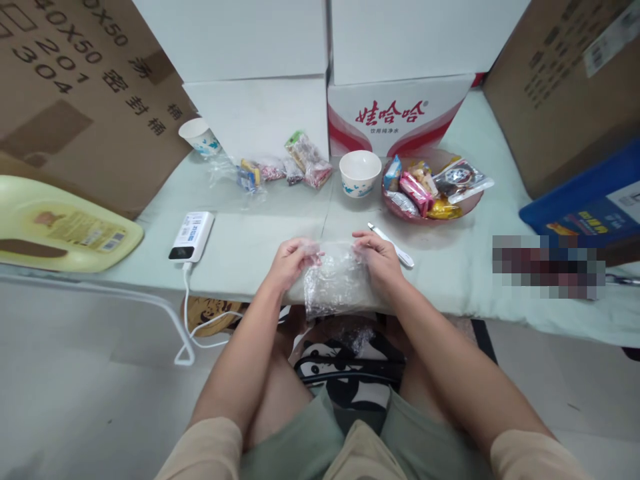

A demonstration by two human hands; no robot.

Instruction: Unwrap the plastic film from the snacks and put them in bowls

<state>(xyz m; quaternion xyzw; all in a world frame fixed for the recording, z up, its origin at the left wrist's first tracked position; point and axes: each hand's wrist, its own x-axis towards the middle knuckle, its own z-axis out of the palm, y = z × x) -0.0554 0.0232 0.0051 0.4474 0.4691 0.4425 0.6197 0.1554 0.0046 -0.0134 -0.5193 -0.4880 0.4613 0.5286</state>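
Between my hands hangs a clear plastic bag (337, 283), its top edge stretched across and its lower part draping over the table's front edge. My left hand (296, 261) pinches the bag's upper left side, fingers closed. On the opposite side my right hand (379, 260) grips the upper right, also closed. A white utility knife (393, 245) lies just beyond my right hand. Farther back stand a paper cup (360, 175) with a blue pattern and a reddish bowl (423, 217) of wrapped snacks. Several wrapped snacks (305, 160) lie in clear plastic at the back left.
A white power bank (191, 237) with a cable hanging down lies at left, near a yellow jug (70, 227) on its side. White cartons (400, 120) line the back. A brown box (75, 100) and a blue container (595, 200) flank the table. Another paper cup (200, 138) stands back left.
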